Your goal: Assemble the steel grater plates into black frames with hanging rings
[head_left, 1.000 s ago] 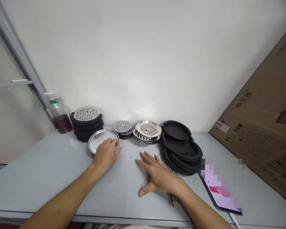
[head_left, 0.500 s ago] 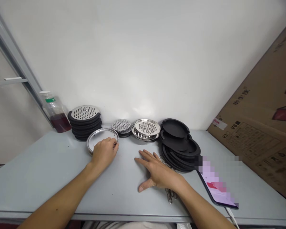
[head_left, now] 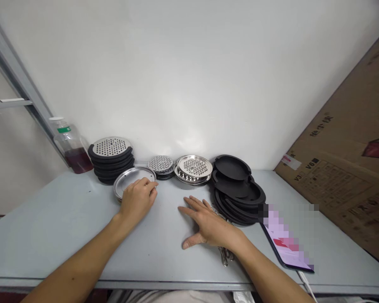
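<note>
My left hand is closed at the right rim of a shiny round metal dish with a raised edge. More round metal edges show just beneath this dish; the fingertips are partly hidden. Palm down, my right hand has its fingers spread and holds nothing. Partly under it lie several small metal loops. Close beyond that hand stands a leaning stack of black round holders. Between the hands, farther back, are a stack of metal grater discs and a smaller one with a patterned disc.
At the back left stands a pile of black holders topped by a perforated disc, beside a bottle of dark red liquid. A phone with a cable lies at right, near a large cardboard box. A wall closes off the back.
The view has shifted slightly, so the things on the table sit a little higher. Both hands keep nearly the same pose and place.
</note>
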The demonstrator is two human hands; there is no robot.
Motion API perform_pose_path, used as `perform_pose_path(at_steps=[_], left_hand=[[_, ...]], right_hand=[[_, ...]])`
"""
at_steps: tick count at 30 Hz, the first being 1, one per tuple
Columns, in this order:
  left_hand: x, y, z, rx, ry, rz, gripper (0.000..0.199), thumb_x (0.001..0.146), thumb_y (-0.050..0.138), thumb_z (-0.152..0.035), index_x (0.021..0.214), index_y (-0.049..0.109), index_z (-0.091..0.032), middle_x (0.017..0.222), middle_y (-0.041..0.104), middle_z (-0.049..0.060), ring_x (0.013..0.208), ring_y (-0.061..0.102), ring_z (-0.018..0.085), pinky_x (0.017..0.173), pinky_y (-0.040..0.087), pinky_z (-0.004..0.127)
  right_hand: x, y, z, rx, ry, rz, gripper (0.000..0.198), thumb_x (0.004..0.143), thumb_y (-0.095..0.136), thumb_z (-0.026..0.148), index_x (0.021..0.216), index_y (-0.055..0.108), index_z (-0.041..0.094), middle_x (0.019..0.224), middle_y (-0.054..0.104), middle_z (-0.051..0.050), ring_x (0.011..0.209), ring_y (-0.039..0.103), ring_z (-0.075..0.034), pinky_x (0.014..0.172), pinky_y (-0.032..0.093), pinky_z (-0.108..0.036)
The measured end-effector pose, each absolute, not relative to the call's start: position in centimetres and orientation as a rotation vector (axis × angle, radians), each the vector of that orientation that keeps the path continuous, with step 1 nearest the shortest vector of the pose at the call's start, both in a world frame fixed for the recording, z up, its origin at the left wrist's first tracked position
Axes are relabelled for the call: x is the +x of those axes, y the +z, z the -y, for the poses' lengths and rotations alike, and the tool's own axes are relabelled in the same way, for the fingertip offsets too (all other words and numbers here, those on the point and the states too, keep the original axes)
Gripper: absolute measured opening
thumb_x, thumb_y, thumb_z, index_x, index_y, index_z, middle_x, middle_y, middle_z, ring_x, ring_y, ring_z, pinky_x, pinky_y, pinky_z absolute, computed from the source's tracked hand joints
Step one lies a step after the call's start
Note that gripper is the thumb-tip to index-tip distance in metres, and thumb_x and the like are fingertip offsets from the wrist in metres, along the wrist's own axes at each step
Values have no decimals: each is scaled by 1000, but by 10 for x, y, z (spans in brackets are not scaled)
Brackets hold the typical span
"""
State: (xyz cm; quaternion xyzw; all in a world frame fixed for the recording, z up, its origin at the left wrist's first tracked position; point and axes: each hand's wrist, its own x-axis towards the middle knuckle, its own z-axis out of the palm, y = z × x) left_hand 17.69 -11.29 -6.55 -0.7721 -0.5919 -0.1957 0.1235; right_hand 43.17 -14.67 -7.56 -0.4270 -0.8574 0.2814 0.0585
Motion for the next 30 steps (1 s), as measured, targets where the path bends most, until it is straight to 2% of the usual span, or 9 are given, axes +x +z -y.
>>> perform_pose_path(at_steps=[10,13,16,18,22,26,30], left_hand=[[172,-65,111,-2240,-636,1604,26,90,51,-18,105,71,-23,91,66,5,86,59,23,78,43,34],[172,-61,115,-2196,-739,1551,27,91,49,-17,108,70,-21,89,64,6,86,59,22,79,43,34],[175,-57,122,-2162,-844,1496,27,92,48,-16,104,71,-22,82,62,5,81,57,20,77,42,34],[180,-56,128,-2177,-886,1430,27,93,47,-15,103,71,-23,80,62,4,79,56,19,76,42,34],[195,-58,140,-2280,-986,1174,25,92,50,-12,101,70,-23,76,61,3,74,54,16,74,41,33],[216,-67,155,-2460,-1062,820,21,89,54,-8,93,70,-21,70,57,1,65,49,13,63,37,29],[232,-81,168,-2650,-993,694,21,88,53,-5,84,68,-18,67,52,1,63,44,14,60,35,28]], right_hand=[[431,-75,147,-1278,825,2571,93,67,71,66,145,40,24,157,23,-17,146,11,-37,114,9,-60],[430,-74,148,-1285,772,2537,80,77,65,62,143,42,24,154,30,-16,145,18,-34,114,14,-58],[429,-74,148,-1282,705,2499,59,90,55,48,142,43,23,150,39,-14,143,26,-31,114,19,-56],[428,-76,148,-1269,668,2464,50,93,50,38,141,45,23,147,45,-13,140,32,-29,114,22,-53],[429,-84,143,-1255,647,2331,46,97,41,30,141,45,19,139,52,-13,129,48,-27,109,34,-45],[431,-88,134,-1292,691,2021,44,99,35,35,137,49,17,125,64,-14,112,61,-26,98,45,-40],[432,-89,127,-1287,787,1701,44,98,34,41,128,57,17,113,70,-11,94,67,-22,85,52,-36]])
